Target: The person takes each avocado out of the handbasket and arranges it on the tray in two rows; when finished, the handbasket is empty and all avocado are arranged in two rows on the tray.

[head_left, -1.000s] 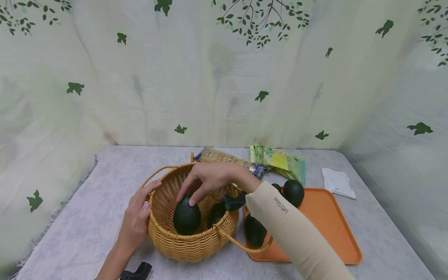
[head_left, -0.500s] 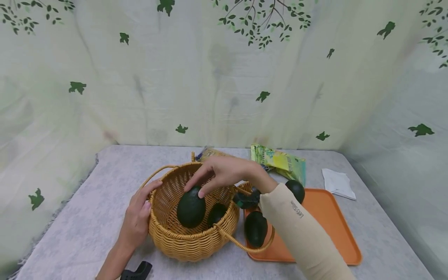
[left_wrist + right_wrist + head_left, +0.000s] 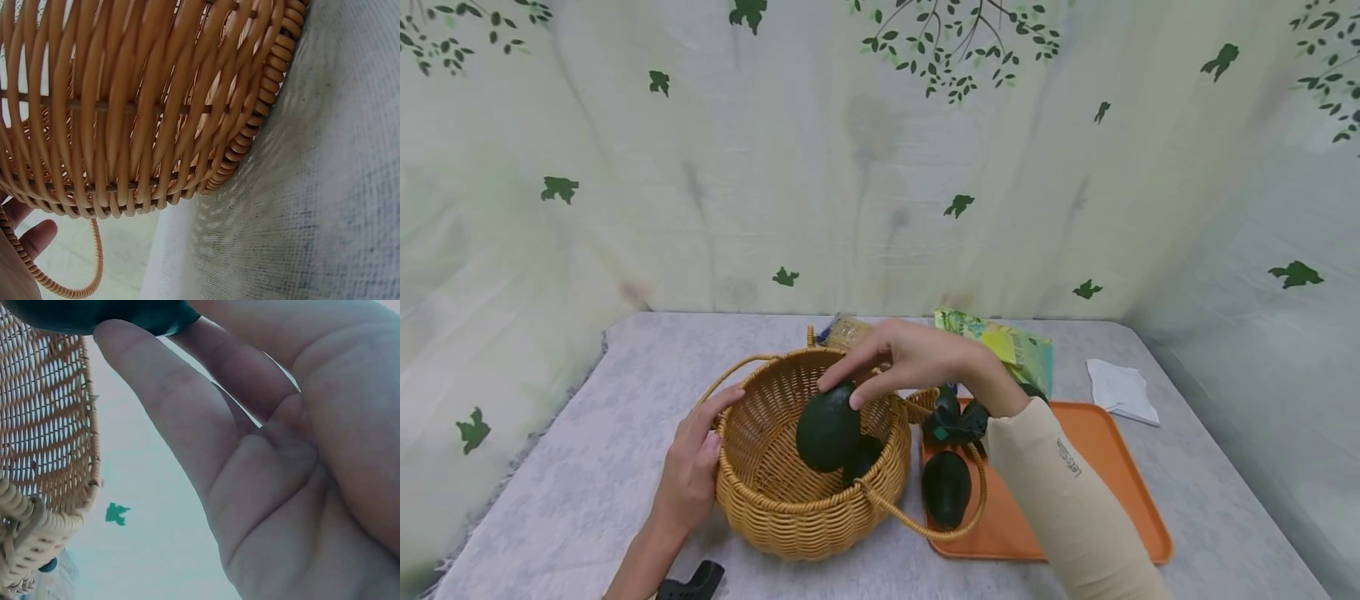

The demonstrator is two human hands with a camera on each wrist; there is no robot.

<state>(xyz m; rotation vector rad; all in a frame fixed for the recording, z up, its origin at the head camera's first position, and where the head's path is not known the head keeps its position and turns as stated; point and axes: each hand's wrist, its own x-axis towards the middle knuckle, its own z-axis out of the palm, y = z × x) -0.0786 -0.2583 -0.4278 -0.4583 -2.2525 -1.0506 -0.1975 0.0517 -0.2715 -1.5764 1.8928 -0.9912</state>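
My right hand (image 3: pixel 917 358) pinches a dark green avocado (image 3: pixel 827 429) by its upper end, thumb on one side and fingers on the other. It hangs inside the wicker basket (image 3: pixel 805 533), partly in front of a second avocado (image 3: pixel 863 460) in there. At the basket's left rim, my left hand (image 3: pixel 695 458) grips the edge near a raised handle. The left wrist view shows the woven wall (image 3: pixel 125 112) close up, with some fingers (image 3: pixel 39 239) by the handle. In the right wrist view, the held avocado (image 3: pixel 94 315) shows only its lower edge above the palm.
An orange tray (image 3: pixel 1097 475) lies right of the basket, with an avocado (image 3: pixel 946 489) at its left under the basket's lowered handle. Other dark items there are partly hidden by the right wrist. Green packets (image 3: pixel 1018 354) and a white tissue pack (image 3: pixel 1122 392) lie behind.
My right hand has moved right and upward with the avocado, from the basket's left-middle toward its right side. My left hand has stayed on the rim.
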